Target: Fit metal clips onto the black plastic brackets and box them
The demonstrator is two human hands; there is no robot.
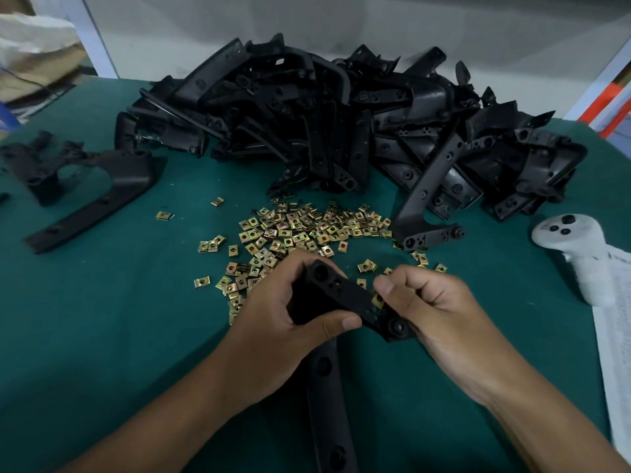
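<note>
Both hands work over the near middle of the green cloth-covered tabletop (102, 336), sharing one long black plastic bracket (345, 295) with round holes along its flat face. The bracket's forked head is raised between the hands, its upper arm slanting from far-left to near-right, while its long straight leg runs back toward the near edge of the tabletop, between the forearms. The left hand (290, 319) has fingers and thumb curled around the left end of the head. The right hand (433, 302) is curled at the right end of the head, thumb and forefinger closed on a brass-coloured square metal clip (378, 299) at the bracket's edge; how far the clip sits on cannot be told. Just beyond the hands lies a loose scatter of brass-coloured metal clips (300, 227), spread toward the middle of the tabletop. Behind it, along the far edge, rises a big heap of black plastic brackets (341, 124), one leaning out toward the clips. A separate black bracket (102, 189) lies flat near the left edge. A white handheld controller (577, 247) rests at the right edge on a printed paper sheet (614, 353).
</note>
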